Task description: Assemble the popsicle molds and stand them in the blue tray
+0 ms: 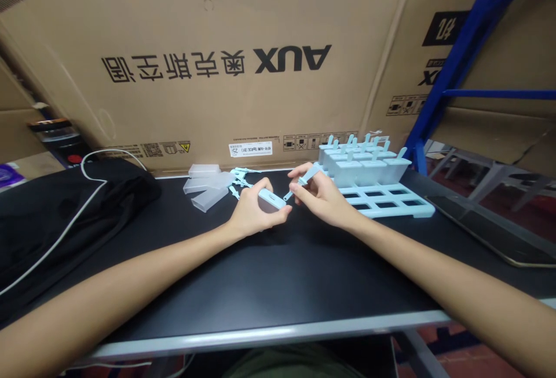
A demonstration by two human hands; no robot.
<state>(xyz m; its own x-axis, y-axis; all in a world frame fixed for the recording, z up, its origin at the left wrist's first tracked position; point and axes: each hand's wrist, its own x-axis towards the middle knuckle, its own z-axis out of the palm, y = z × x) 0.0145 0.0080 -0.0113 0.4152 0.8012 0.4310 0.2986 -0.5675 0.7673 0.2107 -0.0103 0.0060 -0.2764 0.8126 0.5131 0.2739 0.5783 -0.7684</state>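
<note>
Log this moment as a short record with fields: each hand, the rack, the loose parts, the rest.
left hand: grips a translucent mould cup, opening turned toward the right hand
right hand: pinches a light blue stick, its tip just at the cup's opening
rack: light blue, back slots filled, front slots open
loose cups: lying behind the left hand
loose sticks: beside those cups
table: black
black bag: far left

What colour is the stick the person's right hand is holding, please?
Light blue; the stick in the right hand shows in the head view.
</note>
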